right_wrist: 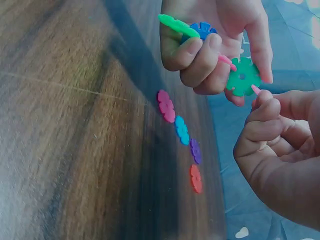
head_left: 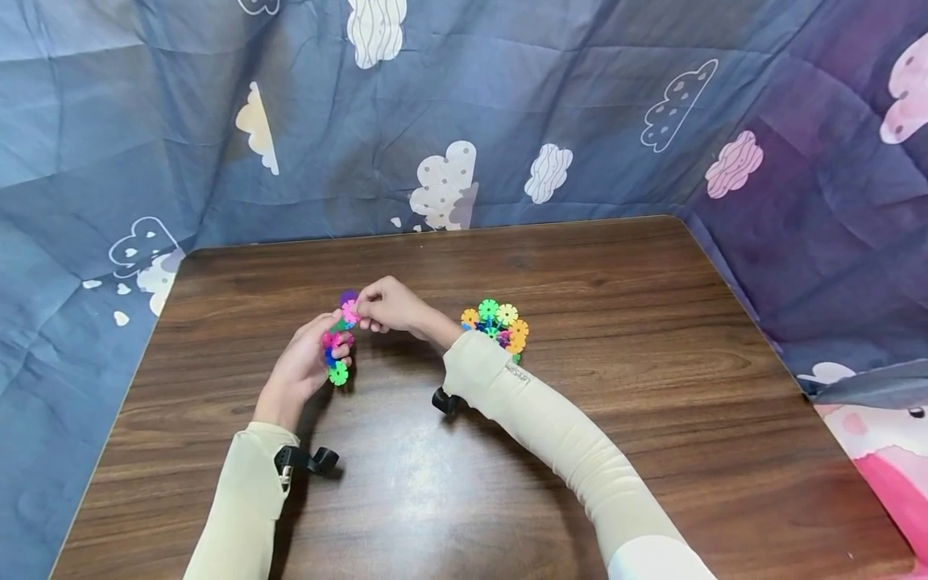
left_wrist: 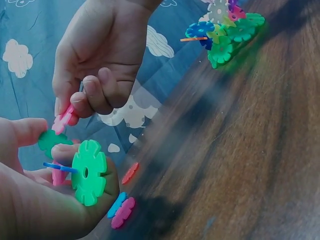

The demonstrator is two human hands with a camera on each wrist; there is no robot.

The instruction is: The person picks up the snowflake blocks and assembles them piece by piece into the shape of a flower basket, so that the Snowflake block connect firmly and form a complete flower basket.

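My left hand (head_left: 303, 362) holds a short chain of plastic snowflake discs, its fingers curled round it. A bright green disc (left_wrist: 90, 172) ends the chain near the palm, slotted to a blue disc (right_wrist: 204, 30). Past a pink disc (right_wrist: 227, 62), a darker green disc (right_wrist: 243, 76) stands at the far end by the thumb. Between thumb and fingertips my right hand (head_left: 391, 304) pinches another pink disc (left_wrist: 63, 120). Its edge is right at the rim of the darker green disc, and my right fingertips hide part of it.
On the wooden table (head_left: 652, 338) below the hands lie loose discs: a pink one (right_wrist: 166, 106), a light blue one (right_wrist: 182, 130), a purple one (right_wrist: 195, 151) and a red one (right_wrist: 195, 178). A joined cluster of colourful discs (head_left: 489, 309) stands beyond my right forearm. Patterned cloth (head_left: 312, 161) hangs behind.
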